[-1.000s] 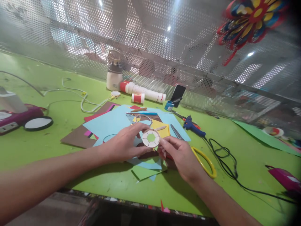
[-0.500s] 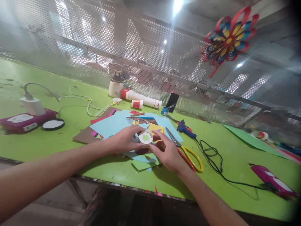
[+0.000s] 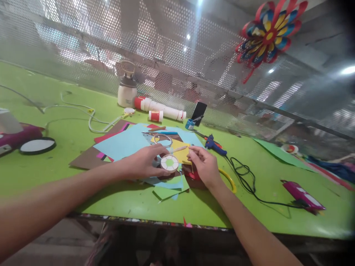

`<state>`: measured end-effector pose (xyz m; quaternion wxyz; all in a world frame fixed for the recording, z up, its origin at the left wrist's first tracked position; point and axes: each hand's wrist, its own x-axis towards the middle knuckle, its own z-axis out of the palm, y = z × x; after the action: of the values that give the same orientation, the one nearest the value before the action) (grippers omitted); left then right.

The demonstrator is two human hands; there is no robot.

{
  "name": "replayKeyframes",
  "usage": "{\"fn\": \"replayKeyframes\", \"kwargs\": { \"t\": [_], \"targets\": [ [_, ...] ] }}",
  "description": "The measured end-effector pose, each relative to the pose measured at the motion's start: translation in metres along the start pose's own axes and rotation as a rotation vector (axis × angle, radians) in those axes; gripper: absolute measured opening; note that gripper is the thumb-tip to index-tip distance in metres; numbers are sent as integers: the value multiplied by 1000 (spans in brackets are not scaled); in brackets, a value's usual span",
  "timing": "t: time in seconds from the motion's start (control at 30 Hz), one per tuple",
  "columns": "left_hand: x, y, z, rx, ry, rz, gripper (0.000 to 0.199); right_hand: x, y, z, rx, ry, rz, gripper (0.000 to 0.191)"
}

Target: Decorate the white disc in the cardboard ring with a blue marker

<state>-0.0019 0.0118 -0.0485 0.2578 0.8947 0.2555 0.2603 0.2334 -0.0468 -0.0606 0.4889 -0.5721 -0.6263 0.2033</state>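
Observation:
My left hand [image 3: 151, 161] is closed on the edge of a small round white disc [image 3: 169, 163] with a green centre and dark lines running out to its rim. It holds the disc upright, face towards me, above scraps of coloured paper. My right hand [image 3: 203, 164] is apart from the disc, to its right, with thumb and fingers pinched together; what they hold, if anything, I cannot make out. Close to its fingertips a pale pointed stick [image 3: 180, 149] lies over yellow paper [image 3: 177, 155]. Scissors lie beneath this hand, mostly hidden, with a yellow handle [image 3: 229, 181] showing.
Light blue paper [image 3: 122, 142], a metal ring [image 3: 163, 139] and a blue pen [image 3: 166, 133] lie ahead. A blue glue gun [image 3: 215, 145] trails a black cable to a purple power strip [image 3: 303, 194]. Behind stand a paper cup [image 3: 155, 116], white tube [image 3: 163, 108] and phone [image 3: 199, 113].
My right hand has let go of the disc and moved right, its fingers now pinched. The left hand keeps the disc. The view has shifted a little to the right.

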Motion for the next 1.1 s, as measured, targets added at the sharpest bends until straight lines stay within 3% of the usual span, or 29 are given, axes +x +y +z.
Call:
{"fn": "replayKeyframes", "kwargs": {
  "t": [0.47,0.6,0.8,0.93,1.1],
  "targets": [
    [-4,6,-1,21,-18,-51,41,-6,-10,3,-14,-15,60,26],
    [-5,10,-1,39,11,-106,37,-12,-21,5,51,-82,85,30],
    [-8,12,1,41,37,-81,33,-22,-40,14,187,-199,122,30],
    [-9,9,4,43,57,-8,35,-20,-42,14,295,-202,206,31],
    [-13,8,7,41,34,-13,39,-19,-42,11,387,-240,295,34]
  ]
}}
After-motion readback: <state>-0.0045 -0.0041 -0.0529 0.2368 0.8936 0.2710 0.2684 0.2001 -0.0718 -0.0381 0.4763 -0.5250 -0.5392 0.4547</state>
